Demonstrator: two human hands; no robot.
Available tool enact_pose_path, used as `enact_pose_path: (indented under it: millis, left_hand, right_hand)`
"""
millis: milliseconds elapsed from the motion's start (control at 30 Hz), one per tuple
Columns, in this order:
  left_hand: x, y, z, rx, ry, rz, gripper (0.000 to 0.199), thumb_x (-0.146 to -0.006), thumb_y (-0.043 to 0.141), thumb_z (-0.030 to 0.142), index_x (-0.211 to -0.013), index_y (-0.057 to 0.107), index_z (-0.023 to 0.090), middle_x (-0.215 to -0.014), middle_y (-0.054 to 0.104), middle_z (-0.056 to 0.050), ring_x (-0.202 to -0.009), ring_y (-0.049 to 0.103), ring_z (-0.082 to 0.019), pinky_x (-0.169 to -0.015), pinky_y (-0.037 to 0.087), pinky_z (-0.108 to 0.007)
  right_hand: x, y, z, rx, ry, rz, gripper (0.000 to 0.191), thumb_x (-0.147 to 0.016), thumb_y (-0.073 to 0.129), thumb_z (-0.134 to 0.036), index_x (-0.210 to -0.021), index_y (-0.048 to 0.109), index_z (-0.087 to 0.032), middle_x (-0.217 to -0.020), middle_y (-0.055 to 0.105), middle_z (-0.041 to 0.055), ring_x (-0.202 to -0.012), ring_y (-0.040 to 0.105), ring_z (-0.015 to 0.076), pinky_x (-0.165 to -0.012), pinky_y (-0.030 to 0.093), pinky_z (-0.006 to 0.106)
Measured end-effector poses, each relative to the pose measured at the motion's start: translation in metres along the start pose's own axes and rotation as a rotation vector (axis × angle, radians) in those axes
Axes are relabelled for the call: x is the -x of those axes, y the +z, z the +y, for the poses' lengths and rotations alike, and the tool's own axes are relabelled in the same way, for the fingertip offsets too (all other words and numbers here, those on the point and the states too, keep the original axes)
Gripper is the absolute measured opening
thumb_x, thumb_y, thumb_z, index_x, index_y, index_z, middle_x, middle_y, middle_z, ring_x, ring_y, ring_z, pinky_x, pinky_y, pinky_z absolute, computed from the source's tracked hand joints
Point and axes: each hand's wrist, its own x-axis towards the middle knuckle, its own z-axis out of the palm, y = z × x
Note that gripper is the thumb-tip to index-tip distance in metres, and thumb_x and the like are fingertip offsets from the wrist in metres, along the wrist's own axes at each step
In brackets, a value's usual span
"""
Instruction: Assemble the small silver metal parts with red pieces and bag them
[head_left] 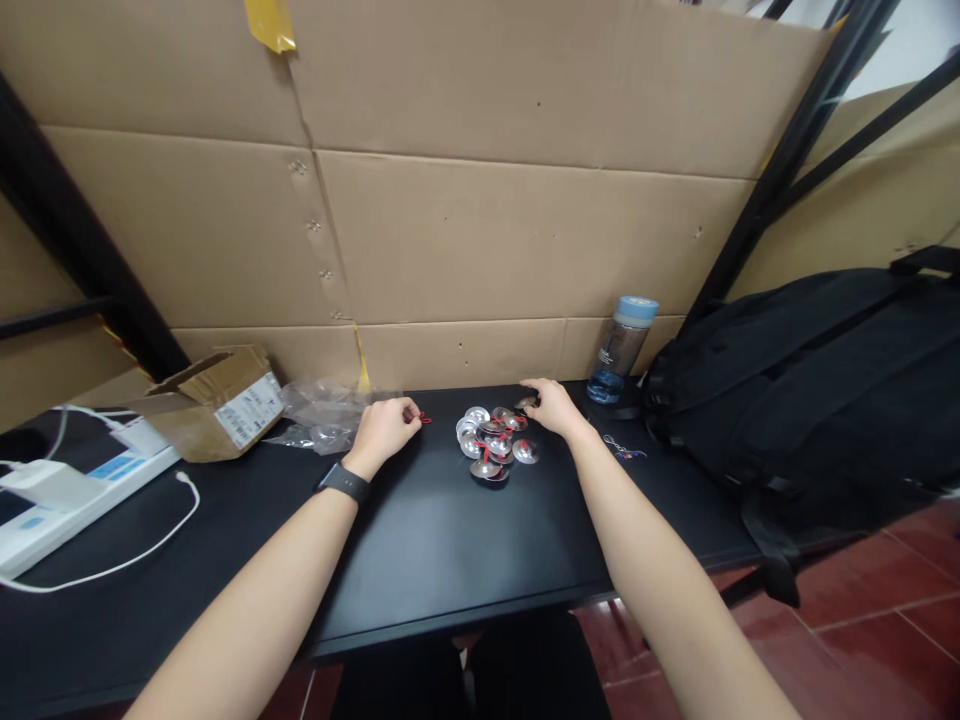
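Observation:
A loose heap of small shiny metal finger cymbals (491,445) with red cord loops lies on the black table. To its left, my left hand (386,432), with a dark watch on the wrist, is closed in a pinch at the tabletop. A small red cord loop (426,418) sticks out from its fingertips; whatever else it may hold is hidden. At the heap's far right edge, my right hand (553,407) has thumb and fingers closed around the rim of one darker finger cymbal (527,402).
An open cardboard box (225,405) and crumpled clear plastic (319,410) lie at left, beside a white power strip (82,505) with a cable (150,550). A water bottle (621,350), a keyring (624,448) and a black backpack (817,390) are at right. Cardboard panels (465,240) stand behind.

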Motion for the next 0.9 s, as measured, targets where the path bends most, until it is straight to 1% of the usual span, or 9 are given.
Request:
enact_pose_path:
  millis: [100,200,333,467,533,667,733,800,900]
  left_hand:
    - [0.001,-0.002,0.002,-0.059,-0.012,-0.005,0.013,-0.08,0.06,0.028,-0.085,0.072,0.024,-0.086,0.077,-0.002,-0.081,0.07,-0.021,-0.072,0.046,-0.027]
    - [0.002,-0.004,0.005,-0.122,-0.011,-0.016,0.015,-0.081,0.058,0.029,-0.085,0.072,0.025,-0.087,0.077,-0.003,-0.085,0.07,-0.023,-0.077,0.046,-0.03]
    - [0.003,-0.005,0.008,-0.148,0.008,-0.009,0.018,-0.082,0.056,0.028,-0.089,0.073,0.025,-0.096,0.077,-0.005,-0.094,0.07,-0.025,-0.084,0.045,-0.033]
    - [0.003,-0.003,0.008,-0.123,0.033,-0.016,0.021,-0.082,0.057,0.028,-0.095,0.073,0.026,-0.104,0.076,-0.007,-0.102,0.067,-0.029,-0.089,0.043,-0.039]
    - [0.004,-0.001,0.008,-0.104,0.045,-0.025,0.021,-0.082,0.057,0.028,-0.095,0.073,0.026,-0.105,0.076,-0.007,-0.103,0.066,-0.03,-0.09,0.043,-0.041]
    - [0.004,-0.001,0.009,-0.076,0.056,0.01,0.02,-0.081,0.058,0.027,-0.095,0.073,0.025,-0.105,0.075,-0.008,-0.101,0.066,-0.029,-0.089,0.043,-0.039]
    - [0.004,-0.002,0.01,-0.073,0.066,0.036,0.02,-0.082,0.058,0.026,-0.094,0.073,0.025,-0.103,0.075,-0.008,-0.1,0.066,-0.028,-0.089,0.043,-0.038]
    - [0.003,-0.004,0.012,-0.059,0.08,0.062,0.02,-0.083,0.057,0.024,-0.093,0.073,0.025,-0.102,0.075,-0.007,-0.1,0.065,-0.027,-0.089,0.044,-0.038]
    - [0.005,-0.004,0.021,0.044,0.136,0.071,0.02,-0.085,0.056,0.024,-0.094,0.074,0.025,-0.1,0.075,-0.005,-0.096,0.066,-0.025,-0.088,0.046,-0.036]
  right_hand:
    - [-0.002,-0.007,0.0,0.003,0.008,0.072,0.035,-0.078,0.061,-0.007,-0.109,0.074,-0.017,-0.109,0.072,0.0098,-0.095,0.065,0.0204,-0.096,0.049,0.035]
    - [-0.003,-0.011,-0.003,-0.051,-0.002,0.076,0.037,-0.078,0.053,-0.003,-0.103,0.075,-0.017,-0.104,0.073,0.0076,-0.087,0.066,0.0167,-0.088,0.051,0.029]
    - [-0.001,-0.016,-0.006,-0.078,-0.016,0.04,0.041,-0.074,0.05,0.001,-0.1,0.076,-0.017,-0.102,0.075,0.0061,-0.088,0.066,0.0159,-0.086,0.05,0.026]
    - [0.004,-0.023,-0.011,-0.124,-0.01,-0.154,0.034,-0.071,0.064,-0.009,-0.101,0.077,-0.019,-0.094,0.077,0.0036,-0.074,0.066,0.0154,-0.073,0.051,0.025]
    - [0.006,-0.023,-0.015,-0.135,-0.035,-0.251,0.03,-0.068,0.072,-0.015,-0.097,0.078,-0.02,-0.09,0.077,0.0026,-0.073,0.067,0.0159,-0.069,0.05,0.024]
    - [0.008,-0.015,-0.021,-0.151,-0.053,-0.32,0.021,-0.067,0.076,-0.018,-0.087,0.08,-0.021,-0.079,0.077,0.0016,-0.07,0.068,0.0167,-0.066,0.05,0.024]
    - [0.007,-0.012,-0.021,-0.168,-0.031,-0.306,0.014,-0.07,0.07,-0.013,-0.08,0.079,-0.02,-0.072,0.076,0.0024,-0.067,0.068,0.0168,-0.067,0.05,0.025]
    - [0.006,-0.013,-0.022,-0.18,-0.015,-0.258,0.015,-0.073,0.065,-0.01,-0.077,0.078,-0.019,-0.069,0.075,0.0032,-0.066,0.069,0.0167,-0.067,0.051,0.025]
    - [0.005,-0.018,-0.03,-0.225,-0.015,-0.131,0.017,-0.077,0.062,-0.013,-0.083,0.077,-0.018,-0.07,0.074,0.0024,-0.064,0.067,0.0156,-0.065,0.051,0.025]
